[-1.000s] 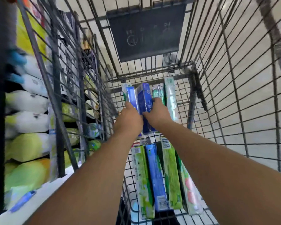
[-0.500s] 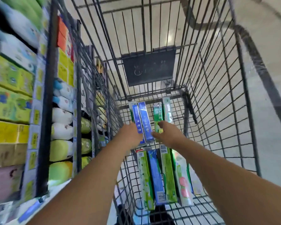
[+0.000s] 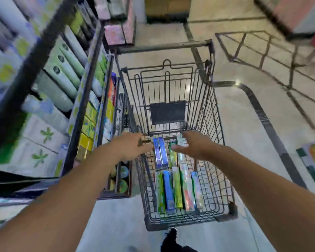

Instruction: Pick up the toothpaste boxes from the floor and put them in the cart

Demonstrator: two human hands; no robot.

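My shoe [image 3: 171, 239] shows just below the wire cart [image 3: 224, 179]. On the cart floor nearest me lie five toothpaste boxes [image 3: 176, 190] side by side; beyond them four more boxes [image 3: 161, 153], two blue and two green, so nine in all. Above these hover my left hand [image 3: 133, 144] and right hand [image 3: 196, 144], fingers loose, holding nothing. Stocked shelves [image 3: 62, 91] stand to my left.
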